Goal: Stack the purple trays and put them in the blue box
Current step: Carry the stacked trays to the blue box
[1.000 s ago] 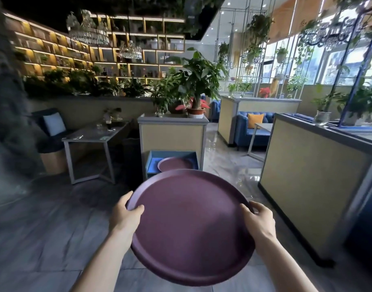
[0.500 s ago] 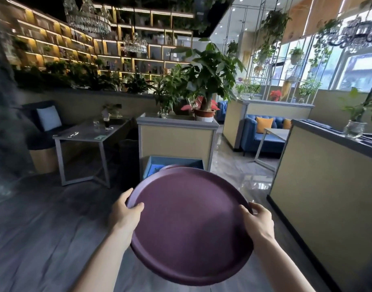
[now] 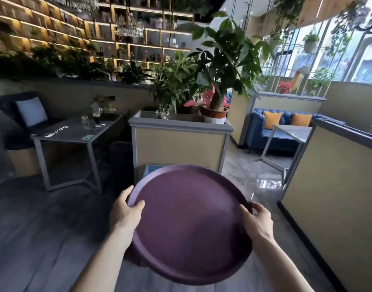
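Currently gripping a round purple tray point(image 3: 189, 226) by its rim, out in front of the body and above the grey floor point(image 3: 33, 239). Left hand point(image 3: 126, 211) clasping the near-left edge, thumb hooked over the raised lip onto the inner face, fingers curled underneath out of sight. Right hand point(image 3: 257, 222) clasping the right edge, thumb lying along the lip, fingers wrapped behind the rim. Tilting slightly, with the side beyond the hands higher than the near side. Carrying nothing on its surface; showing no brand, label or readable writing anywhere.

Just beyond the tray's far edge, between the two hands and farther out, peeking into view: a small corner of the blue box point(image 3: 152, 168), sitting low against the beige planter partition point(image 3: 178, 146), mostly hidden behind the tray. Standing on top of that partition, farther out from the hands: potted plants point(image 3: 216, 66), one in a terracotta pot.

Off beyond the left hand, standing well apart: a grey worktop point(image 3: 61, 131) bearing glasses and a small green card, too blurred for reading. Beyond the right hand, far off: a blue sofa point(image 3: 263, 127) with orange cushions.
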The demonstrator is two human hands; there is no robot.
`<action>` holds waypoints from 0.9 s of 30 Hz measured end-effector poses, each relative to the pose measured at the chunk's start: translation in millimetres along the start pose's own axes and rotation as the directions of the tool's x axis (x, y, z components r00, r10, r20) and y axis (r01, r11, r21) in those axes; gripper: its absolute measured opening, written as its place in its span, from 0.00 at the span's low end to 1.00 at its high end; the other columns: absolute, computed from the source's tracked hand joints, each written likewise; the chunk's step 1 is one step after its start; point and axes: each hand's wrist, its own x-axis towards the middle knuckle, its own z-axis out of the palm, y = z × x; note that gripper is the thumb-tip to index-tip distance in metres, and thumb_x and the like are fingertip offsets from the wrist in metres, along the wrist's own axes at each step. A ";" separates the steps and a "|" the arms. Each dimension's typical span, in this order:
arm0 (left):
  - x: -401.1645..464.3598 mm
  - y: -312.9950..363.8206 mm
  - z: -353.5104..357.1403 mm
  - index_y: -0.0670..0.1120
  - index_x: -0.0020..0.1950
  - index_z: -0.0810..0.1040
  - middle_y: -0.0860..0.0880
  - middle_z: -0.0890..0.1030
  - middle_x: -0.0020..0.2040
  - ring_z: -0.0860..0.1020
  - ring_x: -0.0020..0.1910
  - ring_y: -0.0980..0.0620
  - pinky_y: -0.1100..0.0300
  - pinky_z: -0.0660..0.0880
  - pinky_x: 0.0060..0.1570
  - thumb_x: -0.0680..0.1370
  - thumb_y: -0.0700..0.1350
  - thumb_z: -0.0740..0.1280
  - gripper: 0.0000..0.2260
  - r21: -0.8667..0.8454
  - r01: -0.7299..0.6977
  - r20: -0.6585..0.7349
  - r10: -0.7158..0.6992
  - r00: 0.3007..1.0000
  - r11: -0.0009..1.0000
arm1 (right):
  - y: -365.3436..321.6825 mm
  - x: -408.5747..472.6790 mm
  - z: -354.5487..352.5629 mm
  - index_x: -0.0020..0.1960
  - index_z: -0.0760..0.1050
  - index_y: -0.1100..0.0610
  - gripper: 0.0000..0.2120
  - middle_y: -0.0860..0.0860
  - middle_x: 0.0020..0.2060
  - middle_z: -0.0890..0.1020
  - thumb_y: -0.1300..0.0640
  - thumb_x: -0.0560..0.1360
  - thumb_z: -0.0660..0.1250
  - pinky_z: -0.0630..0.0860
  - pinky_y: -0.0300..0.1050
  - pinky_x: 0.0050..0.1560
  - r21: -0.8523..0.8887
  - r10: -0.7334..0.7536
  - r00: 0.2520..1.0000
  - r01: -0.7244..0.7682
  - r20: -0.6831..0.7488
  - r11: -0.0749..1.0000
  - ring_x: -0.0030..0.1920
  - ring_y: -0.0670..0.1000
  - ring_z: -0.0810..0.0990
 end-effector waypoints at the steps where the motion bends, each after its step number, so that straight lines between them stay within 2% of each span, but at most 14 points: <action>1: 16.4 -0.7 9.2 0.59 0.71 0.71 0.51 0.77 0.67 0.78 0.58 0.47 0.51 0.75 0.59 0.75 0.43 0.70 0.26 0.001 0.002 0.001 -0.002 1.000 1.000 | -1.3 15.9 10.5 0.66 0.76 0.55 0.24 0.56 0.61 0.82 0.50 0.71 0.71 0.72 0.54 0.66 -0.003 0.003 1.000 -0.003 0.001 1.000 0.63 0.58 0.78; 4: 69.9 -2.6 42.5 0.58 0.71 0.71 0.51 0.77 0.67 0.77 0.54 0.49 0.53 0.74 0.58 0.75 0.42 0.70 0.26 0.001 -0.006 -0.002 0.006 1.000 1.000 | -6.5 68.2 44.5 0.66 0.77 0.54 0.24 0.55 0.62 0.81 0.49 0.71 0.71 0.72 0.56 0.66 0.004 0.011 1.000 -0.011 0.006 1.000 0.63 0.58 0.78; 8: 146.0 -3.3 94.7 0.58 0.71 0.71 0.52 0.78 0.65 0.78 0.54 0.48 0.53 0.74 0.57 0.74 0.43 0.70 0.26 0.015 -0.003 -0.021 0.003 1.000 1.000 | -16.4 152.9 89.1 0.66 0.76 0.54 0.24 0.56 0.63 0.81 0.50 0.71 0.70 0.72 0.55 0.66 0.019 0.016 1.000 -0.017 0.014 1.000 0.63 0.59 0.77; 12: 216.6 -1.4 147.7 0.58 0.71 0.71 0.54 0.77 0.60 0.76 0.51 0.51 0.56 0.72 0.54 0.75 0.43 0.70 0.25 0.027 0.006 -0.060 -0.004 0.998 1.000 | -29.8 240.9 131.5 0.66 0.76 0.54 0.24 0.56 0.62 0.81 0.50 0.72 0.70 0.73 0.53 0.64 0.007 0.035 0.998 -0.036 0.042 0.999 0.62 0.59 0.78; 20: 309.8 -10.8 215.6 0.60 0.69 0.72 0.54 0.78 0.59 0.77 0.52 0.50 0.55 0.74 0.53 0.75 0.44 0.70 0.24 0.127 0.027 -0.123 -0.011 0.992 0.991 | -40.9 355.9 199.8 0.62 0.77 0.54 0.19 0.57 0.59 0.82 0.51 0.73 0.69 0.73 0.54 0.63 -0.079 0.064 0.997 -0.061 0.035 0.995 0.61 0.61 0.78; 24: 343.8 -28.9 234.3 0.58 0.71 0.70 0.50 0.79 0.63 0.78 0.59 0.44 0.51 0.75 0.58 0.75 0.45 0.71 0.26 0.210 0.072 -0.146 -0.041 0.988 0.975 | -31.5 389.6 230.7 0.60 0.77 0.54 0.16 0.57 0.57 0.83 0.53 0.73 0.69 0.73 0.53 0.61 -0.135 0.075 0.996 -0.069 0.039 0.988 0.59 0.61 0.79; 27: 366.5 -52.5 244.3 0.49 0.72 0.70 0.45 0.77 0.68 0.76 0.64 0.41 0.47 0.73 0.62 0.74 0.48 0.72 0.27 0.279 0.155 -0.173 -0.109 0.979 0.948 | -16.1 409.1 250.7 0.57 0.78 0.53 0.14 0.56 0.53 0.84 0.53 0.72 0.69 0.75 0.52 0.58 -0.213 0.096 0.995 -0.090 0.017 0.973 0.56 0.61 0.80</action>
